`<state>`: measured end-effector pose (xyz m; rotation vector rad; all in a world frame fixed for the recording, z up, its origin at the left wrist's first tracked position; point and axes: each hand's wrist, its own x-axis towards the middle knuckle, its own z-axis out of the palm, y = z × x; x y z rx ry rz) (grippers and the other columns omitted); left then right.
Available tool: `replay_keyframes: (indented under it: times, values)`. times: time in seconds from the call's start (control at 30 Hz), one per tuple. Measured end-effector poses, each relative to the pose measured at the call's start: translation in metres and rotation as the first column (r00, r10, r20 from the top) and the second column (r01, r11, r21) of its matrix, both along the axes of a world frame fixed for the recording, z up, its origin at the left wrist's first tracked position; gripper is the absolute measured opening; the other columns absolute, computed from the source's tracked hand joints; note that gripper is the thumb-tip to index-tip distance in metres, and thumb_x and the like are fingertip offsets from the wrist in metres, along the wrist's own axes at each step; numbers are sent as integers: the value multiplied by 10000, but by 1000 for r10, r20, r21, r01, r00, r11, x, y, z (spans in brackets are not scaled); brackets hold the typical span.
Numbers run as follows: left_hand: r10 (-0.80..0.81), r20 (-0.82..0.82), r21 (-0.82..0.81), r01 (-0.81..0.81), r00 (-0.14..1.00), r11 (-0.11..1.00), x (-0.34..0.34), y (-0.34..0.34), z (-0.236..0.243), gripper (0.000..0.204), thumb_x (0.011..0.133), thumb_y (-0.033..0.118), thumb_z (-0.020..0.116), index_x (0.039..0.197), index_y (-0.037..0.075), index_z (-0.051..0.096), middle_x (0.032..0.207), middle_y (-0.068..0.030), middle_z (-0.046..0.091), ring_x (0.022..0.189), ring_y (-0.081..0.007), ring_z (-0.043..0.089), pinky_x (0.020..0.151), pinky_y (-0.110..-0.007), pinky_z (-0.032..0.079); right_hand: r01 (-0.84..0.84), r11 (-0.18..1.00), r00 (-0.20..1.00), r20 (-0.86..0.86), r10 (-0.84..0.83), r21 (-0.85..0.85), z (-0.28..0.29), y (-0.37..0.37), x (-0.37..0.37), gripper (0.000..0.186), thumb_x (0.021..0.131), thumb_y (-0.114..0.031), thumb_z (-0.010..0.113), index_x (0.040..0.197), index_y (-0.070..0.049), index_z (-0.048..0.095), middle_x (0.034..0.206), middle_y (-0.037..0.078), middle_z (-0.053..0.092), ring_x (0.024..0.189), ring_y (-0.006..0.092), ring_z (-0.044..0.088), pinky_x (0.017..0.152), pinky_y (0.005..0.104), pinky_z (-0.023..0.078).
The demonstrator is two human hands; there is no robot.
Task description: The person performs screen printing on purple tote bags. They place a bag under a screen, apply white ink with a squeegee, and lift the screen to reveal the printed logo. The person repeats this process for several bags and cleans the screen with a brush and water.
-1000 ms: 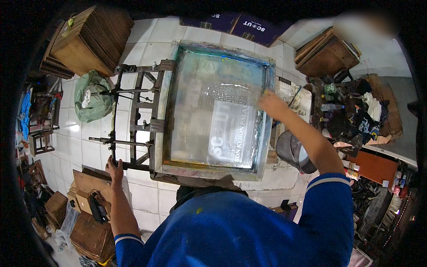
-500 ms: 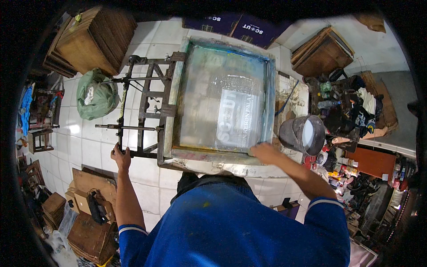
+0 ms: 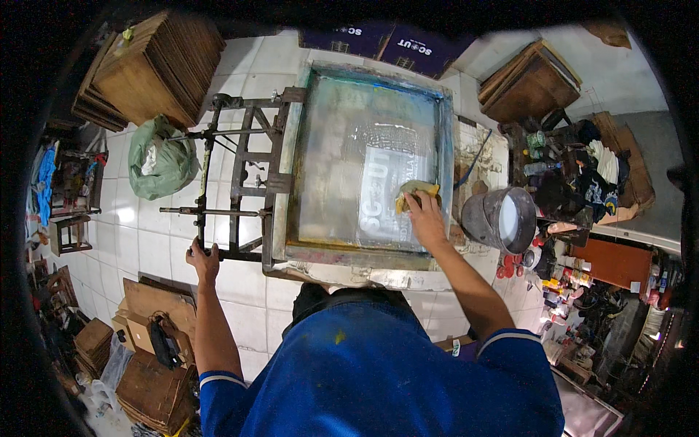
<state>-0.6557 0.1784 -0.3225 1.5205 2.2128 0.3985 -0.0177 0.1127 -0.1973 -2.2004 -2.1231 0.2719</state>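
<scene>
A printing screen (image 3: 445, 146) with a paint-stained frame lies in front of me, its mesh bearing a pale block of lettering. My right hand (image 3: 424, 215) is closed on a worn yellowish sponge (image 3: 416, 191) over the right part of the mesh, covering some of the letters. A wet, bubbly patch shows at the top of the pale block. Dark metal clamps (image 3: 275, 182) join the screen's left side to a hinged metal frame (image 3: 239, 156). My left hand (image 3: 202, 261) is wrapped around the near-left end of that frame.
A dark bucket (image 3: 475, 218) with whitish liquid stands right of the screen. A green plastic bag (image 3: 162, 164) sits on the tiled floor at left. Stacked boards (image 3: 149, 65) rise at the far left, more boards (image 3: 528, 84) at the far right. Containers clutter the right side.
My right hand has moved from the screen's near-right edge up onto the mesh, where the sponge now shows in it. My left hand keeps its grip on the metal frame.
</scene>
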Motion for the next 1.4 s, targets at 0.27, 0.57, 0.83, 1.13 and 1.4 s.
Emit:
replay_keyframes:
  times: [0.27, 0.57, 0.83, 1.13, 1.4]
  values:
    - [28, -2, -64, -28, 1000, 998, -5, -1, 4, 782, 887, 223, 777, 1521, 43, 357, 1475, -371, 348, 1332, -501, 293, 1132, -571, 292, 304, 937, 952, -90, -292, 172, -16, 135, 47, 266, 875, -60, 654, 1126, -52, 566, 1156, 213, 572, 1113, 429, 595, 879, 525, 534]
    - [-13, -8, -77, 12, 1000, 997, 1, -3, 20, 763, 887, 225, 780, 1504, 31, 374, 1436, -282, 464, 1343, -488, 292, 1131, -578, 282, 481, 840, 846, -384, -370, 250, -76, 151, 37, 388, 875, -195, 713, 1182, -20, 553, 1406, 274, 429, 1241, 473, 509, 1018, 533, 465]
    - [-8, -52, -119, 2, 999, 993, 14, -4, 35, 781, 897, 264, 778, 1513, 23, 362, 1460, -326, 407, 1370, -495, 258, 1134, -570, 300, 385, 898, 804, -555, -213, 212, -76, 188, -18, 274, 840, -27, 673, 1106, -15, 609, 1226, 187, 590, 1101, 420, 615, 901, 489, 518]
    - [-16, -11, -162, 14, 1000, 987, 7, -1, 35, 819, 893, 301, 788, 1523, 31, 340, 1504, -324, 338, 1385, -486, 245, 1141, -577, 291, -223, 964, 860, -436, 264, 144, -43, 146, -2, 618, 783, 75, 630, 1381, -78, 602, 1430, 155, 485, 1336, 363, 482, 1097, 423, 457]
    - [-80, -44, -165, 71, 996, 984, -6, -3, 25, 810, 883, 304, 787, 1518, 48, 353, 1470, -310, 387, 1354, -473, 277, 1130, -566, 292, -190, 944, 918, -292, 268, 269, -79, 231, -18, 642, 836, 78, 593, 1445, -123, 569, 1565, 151, 447, 1484, 385, 357, 1203, 444, 365]
